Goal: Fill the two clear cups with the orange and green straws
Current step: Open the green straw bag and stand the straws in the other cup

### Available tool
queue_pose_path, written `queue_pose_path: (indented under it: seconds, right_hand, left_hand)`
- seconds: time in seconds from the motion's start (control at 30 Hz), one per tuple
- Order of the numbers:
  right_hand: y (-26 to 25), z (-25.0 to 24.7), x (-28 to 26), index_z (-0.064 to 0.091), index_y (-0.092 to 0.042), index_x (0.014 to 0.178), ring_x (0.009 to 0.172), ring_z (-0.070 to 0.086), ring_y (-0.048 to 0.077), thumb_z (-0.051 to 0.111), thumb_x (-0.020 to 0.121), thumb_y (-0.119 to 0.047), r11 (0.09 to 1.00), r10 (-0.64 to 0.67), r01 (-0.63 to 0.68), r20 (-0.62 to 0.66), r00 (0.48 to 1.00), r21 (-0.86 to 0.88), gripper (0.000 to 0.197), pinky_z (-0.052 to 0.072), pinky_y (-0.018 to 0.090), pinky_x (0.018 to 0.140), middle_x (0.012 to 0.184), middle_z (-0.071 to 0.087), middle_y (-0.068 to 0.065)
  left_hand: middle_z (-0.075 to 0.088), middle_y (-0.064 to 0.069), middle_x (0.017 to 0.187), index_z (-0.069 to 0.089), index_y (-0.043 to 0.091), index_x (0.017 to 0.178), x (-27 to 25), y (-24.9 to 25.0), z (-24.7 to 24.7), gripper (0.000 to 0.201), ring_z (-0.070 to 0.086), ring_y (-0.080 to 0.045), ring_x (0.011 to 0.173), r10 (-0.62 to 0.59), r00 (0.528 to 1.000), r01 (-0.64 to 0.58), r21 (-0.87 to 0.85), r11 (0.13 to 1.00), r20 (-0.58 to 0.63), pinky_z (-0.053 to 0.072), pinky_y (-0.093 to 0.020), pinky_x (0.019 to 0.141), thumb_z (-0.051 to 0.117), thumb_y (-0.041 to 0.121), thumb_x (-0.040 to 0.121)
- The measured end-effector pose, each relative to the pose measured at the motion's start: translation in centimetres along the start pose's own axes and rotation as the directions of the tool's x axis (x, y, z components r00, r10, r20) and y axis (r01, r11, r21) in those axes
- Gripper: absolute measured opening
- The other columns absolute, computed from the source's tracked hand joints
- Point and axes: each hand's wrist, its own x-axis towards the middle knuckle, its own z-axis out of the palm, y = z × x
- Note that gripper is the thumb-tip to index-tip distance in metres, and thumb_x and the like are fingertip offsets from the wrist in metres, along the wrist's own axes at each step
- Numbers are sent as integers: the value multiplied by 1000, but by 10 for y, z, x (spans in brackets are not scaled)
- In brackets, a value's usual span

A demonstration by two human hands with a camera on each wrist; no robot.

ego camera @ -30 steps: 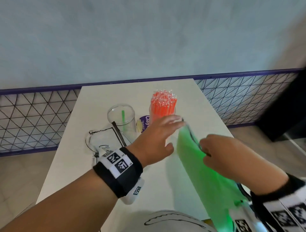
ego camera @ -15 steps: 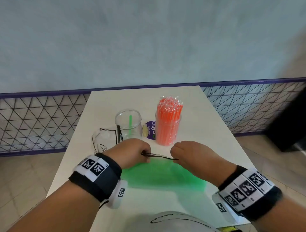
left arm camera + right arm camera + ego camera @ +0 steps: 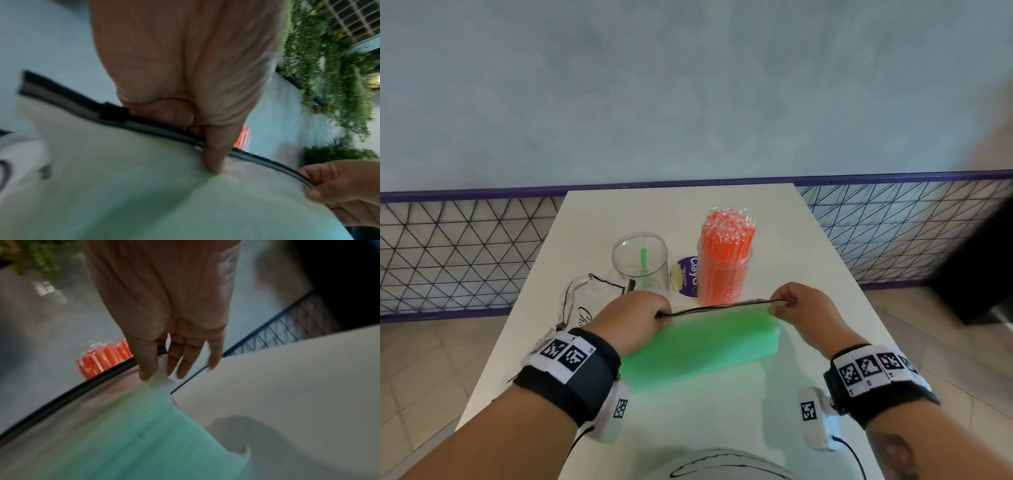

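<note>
Both sets of fingers are pinching the black zip strip along the top of the bag of green straws (image 3: 702,346). The left hand (image 3: 635,317) has thumb and curled fingers (image 3: 213,155) clamped on its end of the strip, and the right hand (image 3: 803,308) nips the other end between thumb and forefinger, with the other fingers (image 3: 185,360) hanging loose and a bit spread. The bag hangs below the fingers and slopes back toward the person, its long axis running hand to hand across the worktop (image 3: 722,411).

Just past the fingers: two clear cups. The one beyond the right hand is the orange cup (image 3: 724,274), packed with orange straws, so I'd call that done. The one beyond the left hand, the near-empty cup (image 3: 641,263), has one green straw in it. The left hand is nearer to it, so once the zip's open the straws go forward and left, I reckon. One flat empty bag (image 3: 595,301) lies left of that hand.
</note>
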Motion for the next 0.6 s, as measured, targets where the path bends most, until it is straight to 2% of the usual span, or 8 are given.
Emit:
queue_pose_path:
  seconds: [0.07, 0.13, 0.2, 0.3, 0.4, 0.47, 0.53, 0.6]
  right_hand:
    - [3, 1, -1, 70, -22, 77, 64, 57, 10, 75, 80, -9, 981, 40, -29, -54, 998, 192, 14, 48, 27, 65, 69, 69, -9]
    - [2, 3, -3, 73, -20, 77, 56, 55, 1, 75, 81, -8, 959, 69, -43, -84, 994, 281, 13, 44, 25, 62, 64, 68, -10]
    - [3, 2, -3, 74, -19, 77, 57, 56, 2, 75, 82, -11, 945, 71, -36, -96, 993, 326, 10, 44, 25, 64, 65, 69, -7]
    - [7, -4, -3, 74, -21, 75, 61, 54, 9, 72, 86, -16, 951, 71, -33, -114, 991, 306, 12, 45, 29, 65, 70, 69, -3]
    - [14, -15, -1, 72, -24, 74, 57, 49, 12, 69, 89, -21, 971, 78, -33, -180, 980, 237, 15, 39, 27, 57, 71, 69, 0]
    - [19, -23, 2, 70, -26, 77, 59, 51, 13, 65, 92, -24, 989, 71, -41, -216, 974, 141, 16, 37, 27, 57, 73, 68, 2]
    - [18, -28, 5, 71, -26, 88, 80, 60, 17, 62, 93, -22, 999, 32, -37, -226, 974, -21, 11, 41, 28, 68, 87, 69, -1]
    - [9, -25, 6, 72, -25, 107, 102, 60, 23, 63, 90, -17, 970, -78, 10, -268, 960, -245, 20, 44, 32, 87, 108, 67, 0]
  left_hand:
    - [65, 13, 90, 69, 28, 96, 6, 11, -3, 9, 61, -12, 84, 43, 999, -43, 3, 999, -26, 47, -27, 73, 61, 30, 94]
    - [68, 13, 100, 69, 29, 103, 12, 29, -4, 12, 61, -9, 89, 101, 994, -102, -44, 994, -27, 48, -27, 79, 65, 30, 92]
    - [68, 12, 99, 69, 28, 105, 20, 46, -4, 13, 60, -9, 88, 148, 989, -149, -43, 988, -21, 46, -27, 77, 66, 31, 92]
    - [67, 10, 89, 67, 28, 94, 30, 60, -3, 5, 62, -13, 83, 170, 985, -170, -4, 985, 2, 48, -30, 72, 65, 32, 92]
    - [60, 12, 76, 61, 30, 83, 30, 54, -6, 11, 56, -7, 70, 147, 988, -149, 41, 988, 36, 37, -24, 59, 64, 35, 92]
    - [58, 15, 75, 62, 32, 83, 24, 40, -8, 10, 53, -1, 68, 107, 994, -108, 46, 993, 17, 35, -20, 58, 65, 34, 92]
    - [61, 17, 78, 67, 33, 85, 16, 24, -8, 5, 57, 0, 73, 45, 998, -46, -13, 999, -36, 38, -19, 62, 68, 32, 90]
    - [65, 17, 81, 70, 32, 88, 10, 11, -3, 8, 62, -2, 79, -57, 995, 40, -191, 981, -85, 42, -18, 68, 74, 26, 86]
